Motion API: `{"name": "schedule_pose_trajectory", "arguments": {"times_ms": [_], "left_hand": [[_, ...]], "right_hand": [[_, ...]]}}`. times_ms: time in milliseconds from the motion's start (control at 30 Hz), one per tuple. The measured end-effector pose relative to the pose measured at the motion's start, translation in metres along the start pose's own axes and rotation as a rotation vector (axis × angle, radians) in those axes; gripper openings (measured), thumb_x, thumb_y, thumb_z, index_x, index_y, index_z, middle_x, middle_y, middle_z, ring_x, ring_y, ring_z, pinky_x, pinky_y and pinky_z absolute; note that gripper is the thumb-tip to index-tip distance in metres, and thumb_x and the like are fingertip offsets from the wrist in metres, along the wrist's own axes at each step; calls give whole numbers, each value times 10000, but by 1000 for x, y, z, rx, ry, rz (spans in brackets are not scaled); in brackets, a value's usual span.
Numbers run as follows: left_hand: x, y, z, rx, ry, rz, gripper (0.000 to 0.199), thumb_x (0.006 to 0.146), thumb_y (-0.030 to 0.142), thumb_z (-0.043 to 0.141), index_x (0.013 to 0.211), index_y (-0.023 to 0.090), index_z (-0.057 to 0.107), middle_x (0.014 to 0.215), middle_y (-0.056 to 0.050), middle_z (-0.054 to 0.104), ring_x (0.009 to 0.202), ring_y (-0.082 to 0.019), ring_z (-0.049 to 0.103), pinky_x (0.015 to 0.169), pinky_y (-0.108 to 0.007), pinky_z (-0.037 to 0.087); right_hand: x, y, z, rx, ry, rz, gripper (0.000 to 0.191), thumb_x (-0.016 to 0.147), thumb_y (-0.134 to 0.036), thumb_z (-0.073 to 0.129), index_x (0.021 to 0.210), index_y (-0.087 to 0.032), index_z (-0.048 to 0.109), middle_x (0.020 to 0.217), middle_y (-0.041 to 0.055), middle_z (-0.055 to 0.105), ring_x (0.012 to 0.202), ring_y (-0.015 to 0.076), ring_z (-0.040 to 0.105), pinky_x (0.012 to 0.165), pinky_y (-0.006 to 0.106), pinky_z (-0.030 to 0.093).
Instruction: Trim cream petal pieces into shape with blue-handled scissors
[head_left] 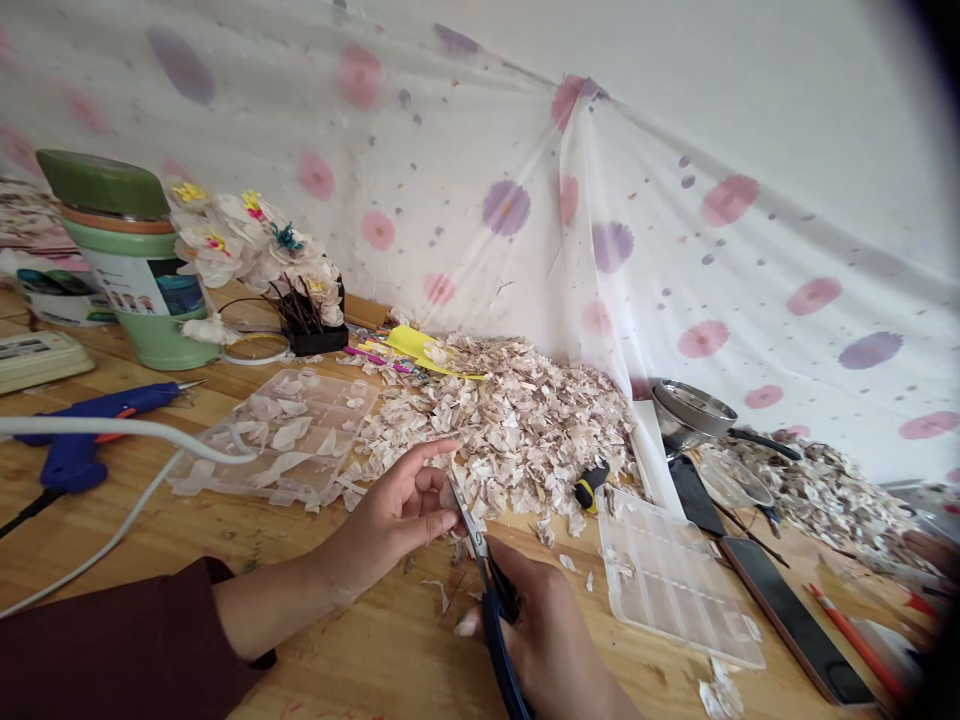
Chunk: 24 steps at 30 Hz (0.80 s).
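Observation:
My right hand (551, 620) grips dark blue-handled scissors (474, 535), their blades pointing up and away toward my other hand. Close to the blade tips is my left hand (409, 500), its index finger stretched forward, its other fingers curled in and its thumb near them. Whatever it may pinch is too small to make out. Just beyond both hands spreads a big heap of pale, thin, curled flakes (525, 410), petal-like in shape. A few loose scraps lie on the wooden table (337, 640) below the hands.
On the left are a plastic compartment box (341, 400) with flakes, a blue glue gun (112, 415), a white cable (142, 505), a green container (139, 270) and handmade flowers (259, 240). Rightward lie another compartment box (667, 570), a phone (795, 620) and a metal bowl (690, 405).

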<state>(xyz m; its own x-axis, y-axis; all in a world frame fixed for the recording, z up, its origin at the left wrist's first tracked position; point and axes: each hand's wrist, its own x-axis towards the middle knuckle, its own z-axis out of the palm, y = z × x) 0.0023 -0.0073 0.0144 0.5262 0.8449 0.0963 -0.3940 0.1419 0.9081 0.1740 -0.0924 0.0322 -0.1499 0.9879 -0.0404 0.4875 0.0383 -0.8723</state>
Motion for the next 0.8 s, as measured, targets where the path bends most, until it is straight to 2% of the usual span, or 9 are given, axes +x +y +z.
{"name": "schedule_pose_trajectory", "arguments": {"times_ms": [367,567,700,800], "left_hand": [[0,-1,-1,4,-4,15,550,780,240,699,1254,242,421,803,22,619,725,-167,649,733,-330,470],[2,-3,-5,39,19,26,245,786,253,697,953,225,520,770,31,610,706,-146,616,714,-301,447],[3,-4,-5,64,82,-3,239,745,311,740,862,196,567,691,22,609,663,-144,582,668,-281,428],[4,-5,-5,52,129,-21,266,714,346,763,860,184,611,667,9,630,657,-150,574,663,-281,421]], "right_hand": [[0,4,0,52,10,2,87,803,-271,647,833,-191,667,685,-35,616,653,138,553,606,191,411],[2,16,-1,-5,81,22,239,780,-404,650,822,-170,636,619,-37,516,569,117,403,518,209,331],[2,25,0,-49,88,-11,404,748,-559,632,853,-170,655,545,-40,455,515,113,340,461,214,287],[2,31,-1,-107,133,-71,461,700,-596,672,867,-167,667,529,-41,446,499,108,325,433,212,260]]}}
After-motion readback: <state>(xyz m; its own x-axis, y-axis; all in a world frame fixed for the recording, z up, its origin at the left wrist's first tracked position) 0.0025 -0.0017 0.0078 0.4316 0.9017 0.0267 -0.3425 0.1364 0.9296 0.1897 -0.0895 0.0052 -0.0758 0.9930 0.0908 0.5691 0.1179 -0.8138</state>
